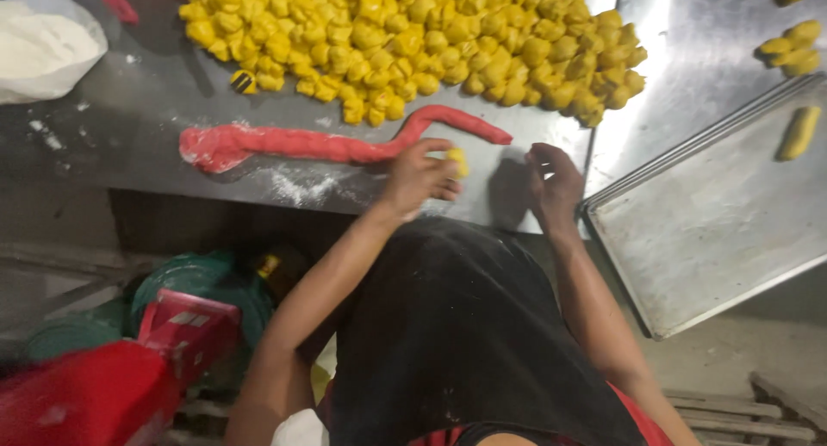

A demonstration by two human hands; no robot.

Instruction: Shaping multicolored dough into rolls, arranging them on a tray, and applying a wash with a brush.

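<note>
Your left hand [418, 177]: fingers curled shut around a small yellow dough piece [457, 161], held just above the desk [129, 127] edge, at the near end of the red dough.

Your right hand [552, 186]: fingers bent loosely, part open, holding nothing you can see; it rests at the desk edge just right of your left hand, apart from the yellow piece.

Red dough rope [327, 142]: a long rolled strip lying on the desk just beyond your left hand, running away to the left into a thicker flattened end, and curving past your fingertips to a tapered end between your two hands and the heap.

Heap of yellow dough pieces [413, 41]: many small lumps piled on the desk well beyond both hands.

Metal tray [715, 231]: a shallow rectangular tray to the right of your right hand, its near corner just beside that wrist. It holds one yellow dough log [799, 133] at its far right side; the rest of its bed shows bare metal.

Few loose yellow pieces [791, 48]: on the desk beyond the tray, far right of your right hand.

White bag of flour [43, 46]: open, with white powder in it, far to the left of your left hand. Flour dusting lies on the desk near the red rope.
</note>
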